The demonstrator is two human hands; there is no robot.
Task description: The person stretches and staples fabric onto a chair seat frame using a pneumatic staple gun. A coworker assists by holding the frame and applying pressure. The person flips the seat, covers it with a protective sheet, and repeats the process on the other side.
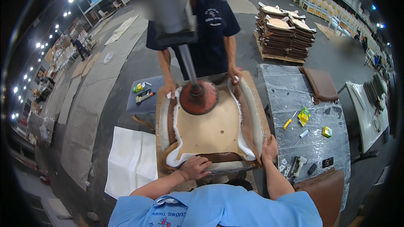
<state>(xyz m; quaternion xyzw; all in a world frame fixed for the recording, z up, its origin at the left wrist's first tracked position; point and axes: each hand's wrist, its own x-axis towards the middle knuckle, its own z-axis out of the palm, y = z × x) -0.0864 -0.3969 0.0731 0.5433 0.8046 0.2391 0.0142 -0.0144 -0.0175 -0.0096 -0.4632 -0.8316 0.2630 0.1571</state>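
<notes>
A wooden seat board (206, 132) lies upside down in a brown cover (247, 126) with white padding (172, 158) round its edge, inside a grey curved form (256, 122). A round red press disc (199, 97) on a metal rod bears on the board's far part. My left hand (195, 168) has its fingers curled over the brown cover at the near edge. My right hand (269, 148) grips the near right edge of the form's wooden base (263, 120). Opposite me, a person's two hands (169, 89) hold the cover's far corners.
On the right, a plastic-wrapped table (273, 84) carries a yellow screwdriver (290, 120), small green-yellow boxes (304, 116), a staple gun (299, 166) and brown seat pads (320, 85). White sheets (131, 159) lie left; beyond them stands a blue stool (145, 101). Stacked seats (284, 33) stand behind.
</notes>
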